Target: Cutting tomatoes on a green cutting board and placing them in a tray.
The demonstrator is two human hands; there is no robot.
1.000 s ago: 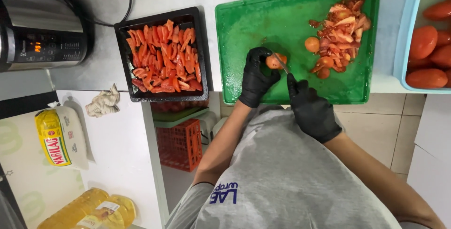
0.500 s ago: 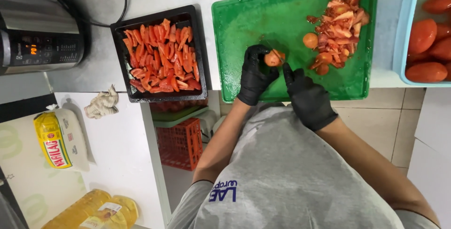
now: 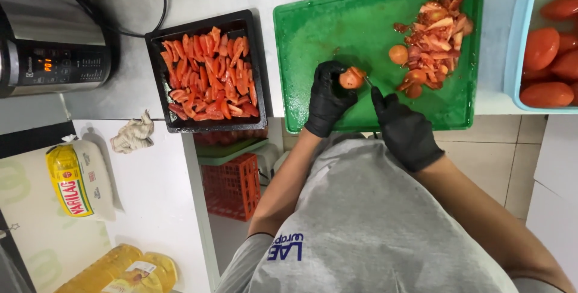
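Your left hand [image 3: 328, 97] is clamped on the tomato [image 3: 351, 79] over the near part of the board [image 3: 337, 28], your right hand [image 3: 404, 129] closed on a knife [image 3: 368, 82], whose blade could nick those gripping fingertips.

Black gloves on each hand [image 3: 328, 97]; grey T-shirt [image 3: 373, 227]

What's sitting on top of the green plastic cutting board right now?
On the green plastic cutting board lies a pile of cut tomato pieces. The black-gloved left hand holds a peeled tomato over it, hiding the board beneath.
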